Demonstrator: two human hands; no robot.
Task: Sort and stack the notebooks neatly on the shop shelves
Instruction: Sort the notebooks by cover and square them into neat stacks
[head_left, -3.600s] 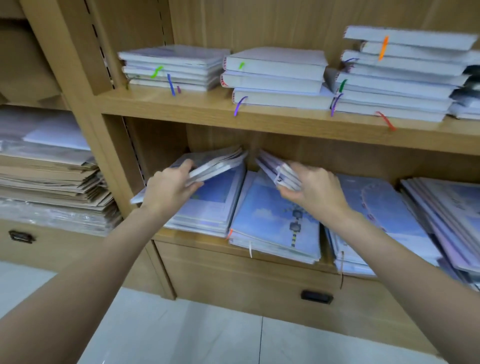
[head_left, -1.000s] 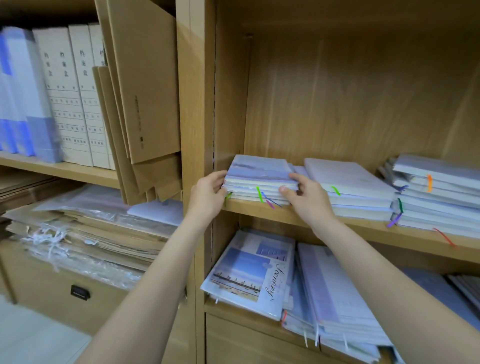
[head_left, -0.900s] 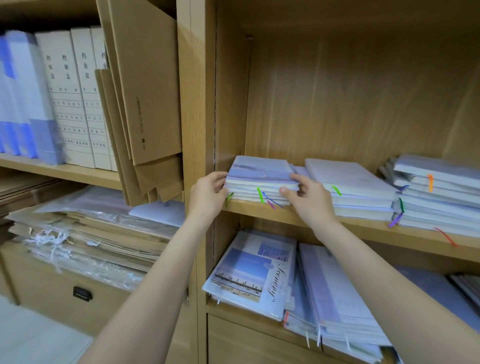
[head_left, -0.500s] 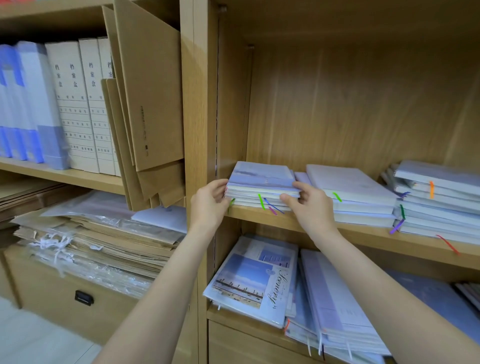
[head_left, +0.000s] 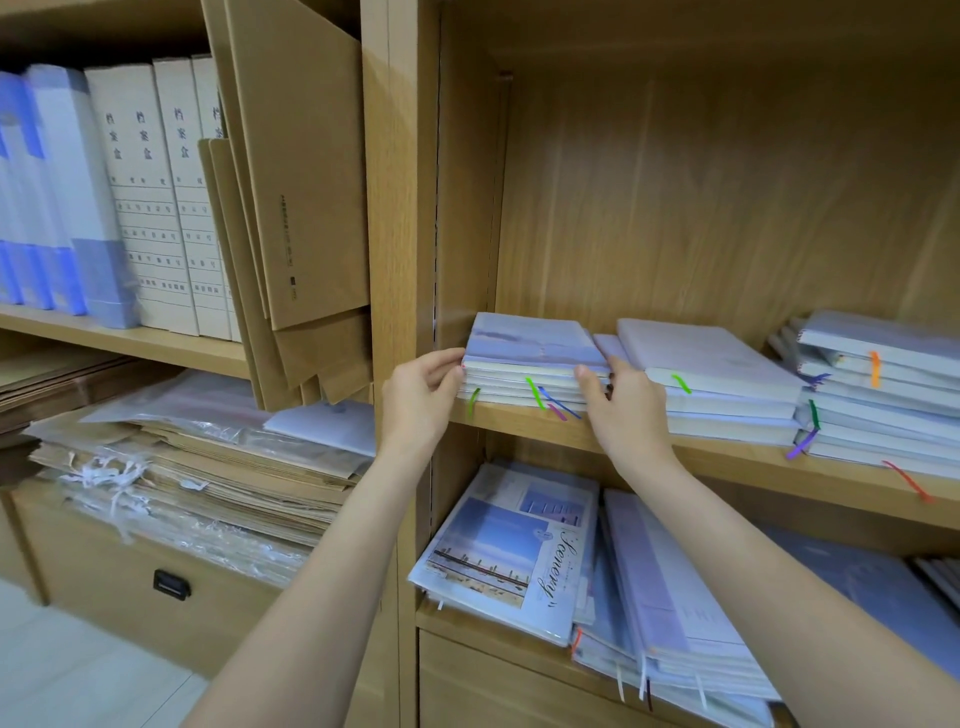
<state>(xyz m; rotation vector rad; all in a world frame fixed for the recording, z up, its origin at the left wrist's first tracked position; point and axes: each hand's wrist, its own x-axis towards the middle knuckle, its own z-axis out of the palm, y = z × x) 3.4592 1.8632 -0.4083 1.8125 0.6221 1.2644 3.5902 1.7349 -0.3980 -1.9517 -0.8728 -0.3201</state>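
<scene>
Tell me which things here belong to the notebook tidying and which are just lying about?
Part of the job:
- left hand and right hand, holding the leftmost notebook stack
- middle stack and right stack
- Scenery notebooks on the shelf below

Just lying about:
- white file boxes
- brown folders
- bagged paper piles

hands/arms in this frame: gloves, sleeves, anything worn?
Nothing worn that shows. Left hand and right hand are bare: no gloves, and no rings, watch or bands visible. Both forearms are bare all the way to the frame's bottom edge, so no sleeve shows. No markings or tags on them.
</scene>
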